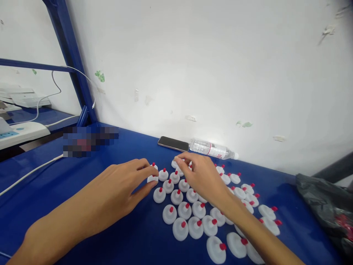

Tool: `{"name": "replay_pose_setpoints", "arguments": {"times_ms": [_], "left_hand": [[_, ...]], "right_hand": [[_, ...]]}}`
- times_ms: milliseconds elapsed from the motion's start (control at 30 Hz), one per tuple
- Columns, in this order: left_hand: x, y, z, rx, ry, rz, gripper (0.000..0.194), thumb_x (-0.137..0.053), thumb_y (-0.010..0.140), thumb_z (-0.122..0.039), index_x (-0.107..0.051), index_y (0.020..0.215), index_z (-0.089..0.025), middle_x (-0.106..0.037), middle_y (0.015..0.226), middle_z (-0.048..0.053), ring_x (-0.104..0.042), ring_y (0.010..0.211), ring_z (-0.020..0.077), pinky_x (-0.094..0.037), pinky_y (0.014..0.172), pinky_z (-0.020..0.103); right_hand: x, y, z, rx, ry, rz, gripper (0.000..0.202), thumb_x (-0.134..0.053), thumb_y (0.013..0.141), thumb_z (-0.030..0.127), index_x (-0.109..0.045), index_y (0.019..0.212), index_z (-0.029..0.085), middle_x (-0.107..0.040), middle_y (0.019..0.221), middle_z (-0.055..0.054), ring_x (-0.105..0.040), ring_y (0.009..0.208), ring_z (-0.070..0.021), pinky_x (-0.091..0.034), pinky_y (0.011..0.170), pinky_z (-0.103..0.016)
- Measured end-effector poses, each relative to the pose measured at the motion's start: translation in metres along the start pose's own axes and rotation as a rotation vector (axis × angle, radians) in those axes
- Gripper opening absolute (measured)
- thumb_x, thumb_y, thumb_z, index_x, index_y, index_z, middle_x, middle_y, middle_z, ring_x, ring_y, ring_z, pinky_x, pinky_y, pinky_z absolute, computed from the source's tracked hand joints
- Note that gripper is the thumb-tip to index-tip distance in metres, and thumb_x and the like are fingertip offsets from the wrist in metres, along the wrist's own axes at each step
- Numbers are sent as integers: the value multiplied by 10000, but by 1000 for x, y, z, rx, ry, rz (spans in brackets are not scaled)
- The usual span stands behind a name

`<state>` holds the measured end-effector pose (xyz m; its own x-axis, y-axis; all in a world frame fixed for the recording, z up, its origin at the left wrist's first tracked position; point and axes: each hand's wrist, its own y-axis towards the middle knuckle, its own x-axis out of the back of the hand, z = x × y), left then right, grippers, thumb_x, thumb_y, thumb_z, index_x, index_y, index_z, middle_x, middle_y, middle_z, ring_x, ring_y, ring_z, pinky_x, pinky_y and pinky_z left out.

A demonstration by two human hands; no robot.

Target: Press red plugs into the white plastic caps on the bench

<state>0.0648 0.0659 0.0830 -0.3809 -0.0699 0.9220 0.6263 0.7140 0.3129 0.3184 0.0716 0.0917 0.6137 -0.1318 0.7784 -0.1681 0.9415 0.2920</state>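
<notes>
Many white disc-shaped caps with red tips, such as this front cap (180, 230), stand in loose rows on the blue tabletop. My left hand (132, 186) is at the left edge of the group, its thumb and fingers closed about the sides of a white cap (152, 179). Farther back, my right hand (200, 175) reaches over the rows. Its thumb and forefinger pinch together at the top of another white cap (174, 163), whose red tip is hidden by the fingers. My right forearm covers several caps behind it.
Against the wall lie a dark phone (173, 143) and a clear plastic bottle (212, 148) on its side. A black plastic bag (322, 202) sits at the right. White cables, a power strip (27, 132) and a blue metal post (73, 62) are on the left.
</notes>
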Motion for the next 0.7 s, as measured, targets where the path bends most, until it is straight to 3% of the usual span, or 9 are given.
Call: {"name": "replay_pose_setpoints", "arguments": {"times_ms": [100,200,333,433,500,533,600,667,700], "left_hand": [[0,1,0,-28,-6,-32,318,-427,1134,-422,-722,1175,-311,-744,1146,20,-745,966,220,-525,804,356],[-2,1,6,-55,-4,-98,316,-439,1124,-422,-734,1171,-323,-752,1158,18,-756,984,216,-554,816,336],[-6,3,16,-65,2,-145,248,-530,1077,-417,-737,1196,-351,-752,1196,1,-774,982,216,-582,743,301],[-13,4,20,-62,-26,-204,229,-585,1048,-467,-739,1185,-365,-744,1225,0,-769,1021,227,-614,788,305],[-22,3,22,-46,-49,-237,251,-565,1059,-471,-710,1246,-389,-730,1287,-6,-736,1154,249,-620,941,334],[-28,3,25,-31,-58,-250,262,-544,1070,-447,-690,1284,-408,-723,1318,-15,-712,1213,256,-604,1022,350],[-42,2,31,-13,-45,-302,306,-544,1058,-513,-664,1332,-445,-695,1396,-12,-685,1281,293,-568,1131,417],[-59,1,38,47,-15,-323,447,-539,1042,-581,-557,1480,-494,-605,1551,-3,-605,1414,367,-499,1220,563],[-66,0,40,79,-18,-313,544,-505,1055,-579,-425,1589,-513,-540,1626,4,-571,1460,381,-468,1241,610]], "right_hand": [[29,4,0,-43,69,-136,503,-500,1093,549,-756,794,235,-581,568,15,-501,533,-168,-341,596,-336],[66,3,-15,-97,99,-403,543,-539,1065,577,-669,667,232,-382,484,54,-401,500,-148,-301,581,-332],[102,-10,-69,-253,78,-736,544,-592,1057,521,-599,605,219,-395,509,50,-429,570,-150,-325,645,-331],[109,-23,-122,-423,155,-819,519,-581,1085,471,-623,643,202,-428,530,48,-457,572,-150,-381,643,-315],[108,-28,-154,-543,273,-835,401,-598,1094,467,-706,854,165,-622,723,17,-590,652,-152,-507,680,-309],[107,-30,-167,-598,341,-834,306,-665,1070,461,-717,1065,160,-714,947,-19,-679,785,-164,-585,748,-337],[105,-32,-187,-682,465,-830,358,-704,1055,426,-680,1309,175,-717,1266,-89,-731,1038,-229,-639,888,-432],[102,-33,-201,-734,565,-834,403,-714,1050,409,-655,1384,190,-684,1376,-109,-717,1146,-265,-633,956,-481],[101,-33,-206,-750,606,-836,404,-714,1050,406,-656,1387,191,-681,1385,-110,-714,1159,-270,-628,968,-488]]}}
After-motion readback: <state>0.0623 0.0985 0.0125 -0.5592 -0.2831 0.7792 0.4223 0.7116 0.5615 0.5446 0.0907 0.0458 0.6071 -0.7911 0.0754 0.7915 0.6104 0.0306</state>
